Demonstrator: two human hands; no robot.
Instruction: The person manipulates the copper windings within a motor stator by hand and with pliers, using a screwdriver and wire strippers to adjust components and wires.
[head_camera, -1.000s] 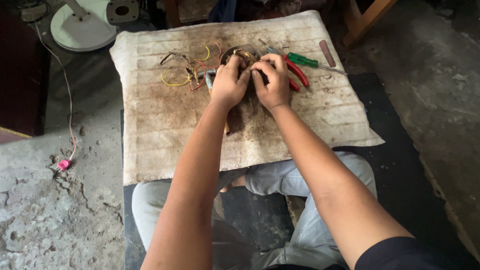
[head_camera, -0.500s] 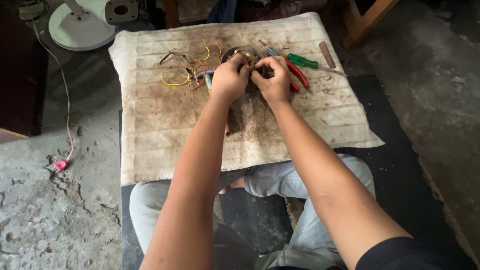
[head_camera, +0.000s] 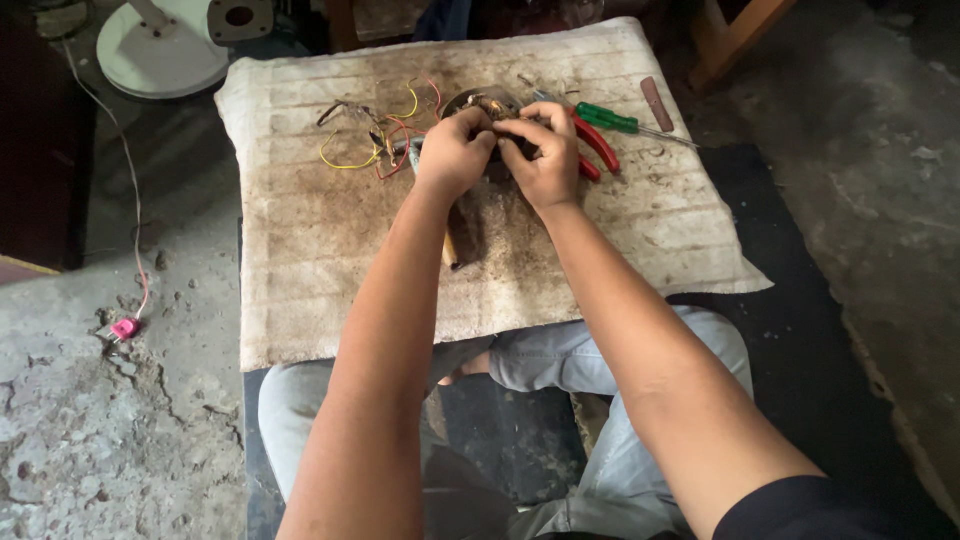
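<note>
Dusty concrete floor (head_camera: 90, 440) surrounds a stained cloth-covered tabletop (head_camera: 330, 260). Both hands, left hand (head_camera: 452, 152) and right hand (head_camera: 540, 150), meet at its far middle, fingers (head_camera: 478, 128) closed on a round wound metal part (head_camera: 478, 102). Coloured wires (head_camera: 372, 142) lie just left; red pliers (head_camera: 594, 142) and a green screwdriver (head_camera: 615, 119) lie just right.

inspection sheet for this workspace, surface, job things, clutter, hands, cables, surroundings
surface: stained, ribbed beige mat spread in front of the seated person, grime darkest under the hands.
job's things: round metal part with windings, mostly hidden by the fingers.
clutter: red-handled pliers, green-handled screwdriver, small brown strip.
grippers: left hand and right hand both closed on the round part, fingertips meeting over it.
cables: loose yellow and red wires on the mat; thin cord with pink plug on the floor.
surroundings: cracked concrete floor, white round base, wooden legs at the top right.
</note>
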